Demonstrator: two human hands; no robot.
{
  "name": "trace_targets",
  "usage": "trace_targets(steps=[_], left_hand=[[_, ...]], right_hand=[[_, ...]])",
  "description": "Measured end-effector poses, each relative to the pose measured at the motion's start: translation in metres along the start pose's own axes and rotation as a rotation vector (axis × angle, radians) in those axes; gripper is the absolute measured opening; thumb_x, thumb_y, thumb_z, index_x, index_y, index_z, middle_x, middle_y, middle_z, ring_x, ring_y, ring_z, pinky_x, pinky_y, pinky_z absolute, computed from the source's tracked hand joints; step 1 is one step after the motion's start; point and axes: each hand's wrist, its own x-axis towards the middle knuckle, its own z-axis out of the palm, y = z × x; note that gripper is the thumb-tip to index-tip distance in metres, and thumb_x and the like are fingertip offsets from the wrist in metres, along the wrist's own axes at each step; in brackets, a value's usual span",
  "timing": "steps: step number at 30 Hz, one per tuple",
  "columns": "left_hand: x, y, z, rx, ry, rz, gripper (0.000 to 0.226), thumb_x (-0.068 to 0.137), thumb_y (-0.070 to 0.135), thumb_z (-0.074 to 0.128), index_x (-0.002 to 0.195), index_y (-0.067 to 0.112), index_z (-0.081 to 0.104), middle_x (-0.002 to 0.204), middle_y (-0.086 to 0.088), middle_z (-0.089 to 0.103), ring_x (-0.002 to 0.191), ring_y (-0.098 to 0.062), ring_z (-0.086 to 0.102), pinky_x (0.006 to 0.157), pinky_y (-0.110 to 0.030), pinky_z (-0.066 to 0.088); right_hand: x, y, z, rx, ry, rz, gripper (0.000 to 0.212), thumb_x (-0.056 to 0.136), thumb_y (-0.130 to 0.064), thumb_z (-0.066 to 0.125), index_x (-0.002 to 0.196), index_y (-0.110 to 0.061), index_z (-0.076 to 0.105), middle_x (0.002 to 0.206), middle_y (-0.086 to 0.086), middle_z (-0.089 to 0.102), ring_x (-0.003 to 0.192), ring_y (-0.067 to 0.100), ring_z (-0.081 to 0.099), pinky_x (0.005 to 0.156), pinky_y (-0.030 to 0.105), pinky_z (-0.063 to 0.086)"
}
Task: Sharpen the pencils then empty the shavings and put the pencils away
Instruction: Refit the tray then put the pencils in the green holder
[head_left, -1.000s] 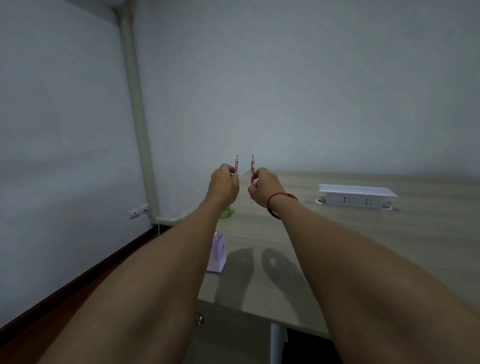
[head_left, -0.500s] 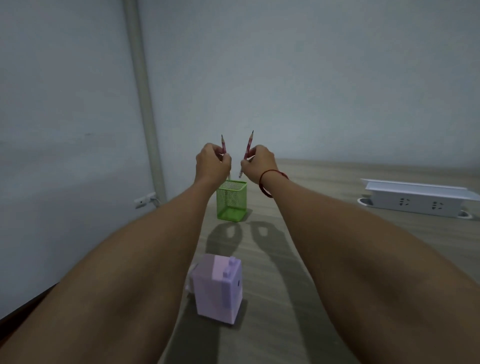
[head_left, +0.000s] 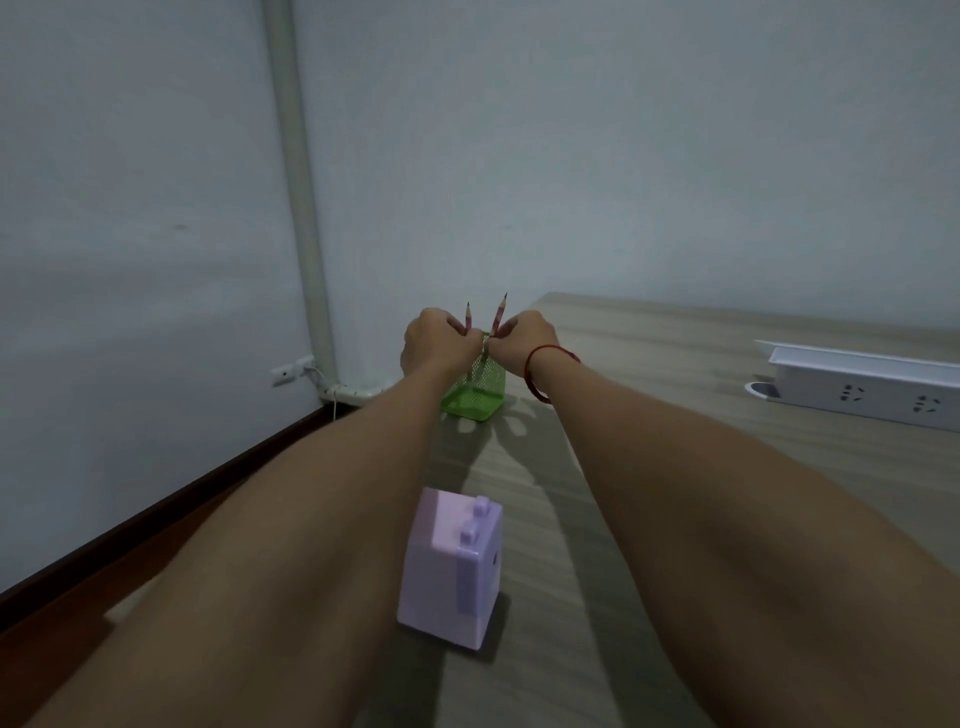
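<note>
The left hand (head_left: 434, 343) has its fingers curled round a thin red wooden pencil (head_left: 469, 322). The right hand (head_left: 519, 345) pinches a second red pencil (head_left: 500, 316) in the same way. Both hands are held close together, knuckles nearly meeting, right above the open top of a green wire-mesh pencil holder (head_left: 475, 395) that stands at the far left corner of the pale wood-grain bench (head_left: 675, 364).

Each pencil has its sharpened dark tip pointing up. The left one stands almost upright, while the right one tilts, its tip leaning off to the right, so the two spread apart like a narrow V. Their lower ends are hidden behind the fingers; faint dark lines through the mesh hint that they reach into the holder.

Nearer, between the forearms, a lilac plastic box-shaped sharpener (head_left: 452, 566) sits upright on the bench. A red string bracelet (head_left: 540, 374) circles the right wrist. A white rectangular socket box (head_left: 857, 384) lies far right.
</note>
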Motion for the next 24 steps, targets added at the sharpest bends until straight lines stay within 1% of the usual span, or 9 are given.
trace_targets(steps=[3, 6, 11, 13, 15, 16, 19, 22, 24], left_hand=[[-0.002, 0.002, -0.001, -0.013, 0.004, -0.037, 0.016, 0.081, 0.023, 0.065, 0.081, 0.008, 0.071, 0.079, -0.006, 0.066, 0.084, -0.027, 0.066, 0.079, -0.042, 0.058], [0.001, 0.000, -0.003, -0.026, 0.012, -0.096, 0.017, 0.079, 0.019, 0.068, 0.088, 0.005, 0.071, 0.090, -0.010, 0.070, 0.081, -0.025, 0.065, 0.077, -0.037, 0.058], [0.003, -0.003, -0.008, -0.050, 0.006, -0.143, 0.018, 0.076, 0.017, 0.072, 0.089, 0.005, 0.071, 0.095, -0.012, 0.071, 0.084, -0.026, 0.066, 0.079, -0.038, 0.058], [0.003, -0.004, -0.008, -0.062, 0.009, -0.169, 0.025, 0.075, 0.019, 0.073, 0.094, 0.005, 0.070, 0.097, -0.011, 0.070, 0.083, -0.026, 0.066, 0.076, -0.034, 0.057], [0.002, -0.004, -0.009, -0.071, 0.006, -0.195, 0.032, 0.073, 0.022, 0.074, 0.099, 0.005, 0.068, 0.099, -0.011, 0.069, 0.083, -0.026, 0.066, 0.073, -0.033, 0.057], [0.002, -0.004, -0.009, -0.065, 0.004, -0.205, 0.036, 0.072, 0.025, 0.074, 0.101, 0.005, 0.067, 0.101, -0.012, 0.068, 0.084, -0.027, 0.066, 0.072, -0.032, 0.057], [0.002, -0.004, -0.009, -0.054, -0.002, -0.214, 0.040, 0.073, 0.025, 0.073, 0.106, 0.003, 0.064, 0.107, -0.013, 0.066, 0.089, -0.028, 0.065, 0.069, -0.030, 0.052], [0.004, -0.003, -0.011, -0.052, -0.010, -0.210, 0.038, 0.073, 0.021, 0.072, 0.106, 0.004, 0.065, 0.109, -0.012, 0.066, 0.092, -0.028, 0.065, 0.076, -0.032, 0.055], [0.004, -0.001, -0.012, -0.052, -0.017, -0.201, 0.033, 0.074, 0.019, 0.072, 0.102, 0.003, 0.066, 0.106, -0.011, 0.065, 0.089, -0.027, 0.063, 0.077, -0.032, 0.056]], right_hand=[[0.000, -0.003, -0.001, -0.010, -0.010, 0.016, 0.022, 0.084, -0.017, 0.063, 0.101, -0.008, 0.074, 0.105, 0.010, 0.071, 0.102, 0.024, 0.065, 0.086, 0.032, 0.055], [0.001, -0.005, -0.003, -0.031, -0.035, 0.034, 0.024, 0.084, -0.018, 0.064, 0.104, -0.006, 0.072, 0.106, 0.011, 0.071, 0.096, 0.024, 0.065, 0.081, 0.031, 0.054], [-0.003, -0.013, -0.008, -0.065, -0.093, 0.075, 0.028, 0.085, -0.014, 0.062, 0.108, 0.000, 0.068, 0.101, 0.014, 0.068, 0.075, 0.024, 0.058, 0.055, 0.027, 0.049], [-0.004, -0.014, -0.009, -0.052, -0.095, 0.094, 0.027, 0.085, -0.010, 0.060, 0.109, 0.001, 0.067, 0.100, 0.014, 0.067, 0.077, 0.026, 0.061, 0.060, 0.030, 0.056], [-0.005, -0.014, -0.008, -0.016, -0.097, 0.116, 0.026, 0.085, -0.008, 0.060, 0.109, 0.000, 0.066, 0.108, 0.013, 0.068, 0.086, 0.028, 0.068, 0.078, 0.037, 0.060], [-0.005, -0.014, -0.008, -0.003, -0.096, 0.122, 0.026, 0.085, -0.009, 0.060, 0.109, 0.000, 0.066, 0.110, 0.013, 0.067, 0.090, 0.029, 0.070, 0.081, 0.039, 0.060], [-0.008, -0.015, -0.007, 0.020, -0.106, 0.130, 0.025, 0.087, -0.010, 0.059, 0.110, -0.001, 0.065, 0.112, 0.013, 0.067, 0.087, 0.030, 0.072, 0.078, 0.039, 0.061], [-0.011, -0.016, -0.010, 0.033, -0.115, 0.139, 0.028, 0.087, -0.011, 0.061, 0.111, 0.001, 0.063, 0.115, 0.014, 0.065, 0.086, 0.031, 0.072, 0.077, 0.041, 0.061], [-0.013, -0.016, -0.014, 0.033, -0.118, 0.145, 0.026, 0.087, -0.008, 0.059, 0.111, 0.002, 0.063, 0.116, 0.014, 0.064, 0.086, 0.032, 0.072, 0.075, 0.040, 0.062]])
